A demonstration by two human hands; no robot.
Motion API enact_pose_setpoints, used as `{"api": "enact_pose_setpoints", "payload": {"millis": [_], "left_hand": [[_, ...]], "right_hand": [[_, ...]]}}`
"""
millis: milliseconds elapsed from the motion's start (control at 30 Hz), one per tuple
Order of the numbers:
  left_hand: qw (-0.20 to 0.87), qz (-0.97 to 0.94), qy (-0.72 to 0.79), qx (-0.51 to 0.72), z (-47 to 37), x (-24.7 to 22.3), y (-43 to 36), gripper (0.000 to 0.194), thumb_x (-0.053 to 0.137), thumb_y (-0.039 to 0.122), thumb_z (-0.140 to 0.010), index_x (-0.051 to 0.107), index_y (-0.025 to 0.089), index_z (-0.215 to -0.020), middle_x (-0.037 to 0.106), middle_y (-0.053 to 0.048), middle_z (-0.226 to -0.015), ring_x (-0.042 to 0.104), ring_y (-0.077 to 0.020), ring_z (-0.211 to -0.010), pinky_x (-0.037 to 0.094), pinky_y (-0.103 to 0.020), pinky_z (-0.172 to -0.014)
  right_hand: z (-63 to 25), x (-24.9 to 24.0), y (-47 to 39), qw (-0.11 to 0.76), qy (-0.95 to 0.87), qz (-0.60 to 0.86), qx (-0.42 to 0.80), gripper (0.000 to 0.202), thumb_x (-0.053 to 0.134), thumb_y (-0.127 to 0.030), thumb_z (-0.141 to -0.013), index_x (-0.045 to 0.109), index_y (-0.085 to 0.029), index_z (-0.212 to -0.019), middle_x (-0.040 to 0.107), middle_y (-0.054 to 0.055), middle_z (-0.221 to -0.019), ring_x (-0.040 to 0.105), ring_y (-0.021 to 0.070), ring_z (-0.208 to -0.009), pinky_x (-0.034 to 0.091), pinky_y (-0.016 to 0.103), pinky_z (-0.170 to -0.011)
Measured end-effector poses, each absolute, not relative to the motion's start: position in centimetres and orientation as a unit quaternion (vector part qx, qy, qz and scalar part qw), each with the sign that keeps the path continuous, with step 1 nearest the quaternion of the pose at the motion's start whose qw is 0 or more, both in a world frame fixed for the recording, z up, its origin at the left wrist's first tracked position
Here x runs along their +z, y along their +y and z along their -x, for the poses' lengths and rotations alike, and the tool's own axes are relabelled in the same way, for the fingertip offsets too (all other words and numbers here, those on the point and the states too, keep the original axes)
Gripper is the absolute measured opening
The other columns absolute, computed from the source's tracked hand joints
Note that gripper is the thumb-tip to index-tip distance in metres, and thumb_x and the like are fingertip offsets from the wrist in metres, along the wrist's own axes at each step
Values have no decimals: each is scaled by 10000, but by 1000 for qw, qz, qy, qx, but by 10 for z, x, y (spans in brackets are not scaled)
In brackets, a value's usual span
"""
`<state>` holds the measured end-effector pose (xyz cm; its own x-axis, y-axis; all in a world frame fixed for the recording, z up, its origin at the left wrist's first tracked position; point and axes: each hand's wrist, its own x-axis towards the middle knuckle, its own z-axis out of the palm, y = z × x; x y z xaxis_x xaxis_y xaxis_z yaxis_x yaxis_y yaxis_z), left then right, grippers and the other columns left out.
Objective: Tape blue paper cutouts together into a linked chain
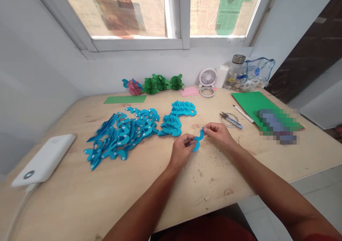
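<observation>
Between my two hands, above the wooden table, is a curved blue paper cutout. My left hand pinches its left part with fingers closed. The thumb and forefinger of my right hand are pressed together at its upper tip. To the left lies a loose heap of blue paper cutouts, many with small white patches on them. Two neater pleated stacks of blue paper, a nearer one and a farther one, sit just beyond my left hand.
Thread snips lie on a ring right of my hands, beside a white pen and green sheets. Green paper figures, a small fan and a bottle line the wall. A white power bank lies far left.
</observation>
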<state>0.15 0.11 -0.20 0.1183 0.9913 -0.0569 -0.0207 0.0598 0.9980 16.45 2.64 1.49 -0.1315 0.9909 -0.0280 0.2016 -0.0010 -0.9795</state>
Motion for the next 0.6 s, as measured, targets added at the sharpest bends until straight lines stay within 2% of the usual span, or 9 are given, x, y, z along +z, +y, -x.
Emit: {"api": "enact_pose_setpoints", "payload": {"millis": [167, 267, 300, 433, 533, 600], "left_hand": [[574, -452, 485, 480, -1, -2, 1, 122, 631, 248, -647, 606, 133, -680, 564, 15, -566, 506, -90, -505, 412, -189, -453], [584, -434, 485, 484, -1, -4, 2, 111, 624, 234, -646, 603, 133, -688, 558, 16, -542, 517, -96, -488, 415, -192, -439], [586, -432, 487, 483, -1, -4, 3, 109, 616, 231, -650, 605, 133, -696, 560, 16, -540, 521, -98, -483, 416, -193, -438], [577, -439, 502, 471, 0, -5, 5, 131, 586, 253, -668, 614, 134, -716, 589, 3, -568, 529, -105, -481, 416, -203, -434], [538, -484, 518, 455, 2, -4, 5, 133, 558, 258, -683, 621, 142, -704, 599, -1, -592, 535, -113, -519, 416, -209, -472], [484, -540, 524, 447, 4, -4, 5, 124, 547, 247, -689, 623, 149, -678, 603, -1, -609, 541, -120, -574, 419, -218, -538]], "right_hand": [[-180, 16, 35, 438, -602, 505, 437, 261, 547, -391, -745, 658, -156, -765, 635, 29, -693, 518, 122, -614, 398, 247, -591], [-205, 12, 48, 472, -569, 596, 312, 275, 536, -391, -736, 650, -153, -816, 648, 51, -742, 542, 149, -653, 414, 271, -615], [-215, 10, 52, 459, -566, 638, 250, 269, 536, -376, -733, 650, -153, -831, 652, 56, -762, 548, 158, -665, 415, 282, -628], [-243, 1, 63, 286, -579, 762, 44, 251, 531, -313, -727, 666, -170, -884, 665, 86, -881, 562, 229, -832, 401, 337, -717], [-247, -2, 64, 172, -581, 796, -20, 290, 517, -308, -748, 661, -177, -964, 653, 117, -949, 537, 277, -938, 381, 374, -755], [-244, -3, 63, 132, -577, 805, -35, 307, 502, -315, -768, 650, -183, -1002, 642, 131, -980, 519, 299, -971, 370, 398, -765]]}}
